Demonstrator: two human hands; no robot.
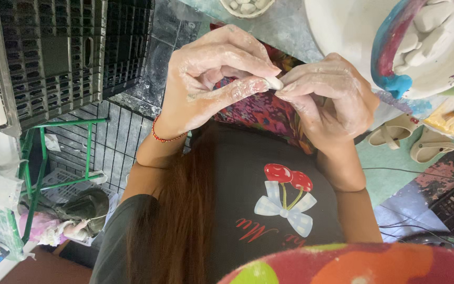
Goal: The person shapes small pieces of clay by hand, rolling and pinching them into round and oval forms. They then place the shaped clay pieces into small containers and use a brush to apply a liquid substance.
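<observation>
Fingertips of both your hands meet over your lap around a small white lump of clay-like paste (275,82), most of it buried between them so its shape is hard to make out. Your left hand (214,79), dusted white and wearing a thin red cord bracelet (165,138) at the wrist, curls closed with thumb and forefinger pinching the lump's near side. Your right hand (329,97), equally coated, presses its bent fingers onto the other side; its thumb is hidden. A large white bowl smeared with blue and red paint (395,58) holding pale lumps is cut off at the upper right edge. Black plastic crates (53,58) stand stacked at upper left. Beige sandals (411,137) lie on the floor, partly covered by your right hand.
</observation>
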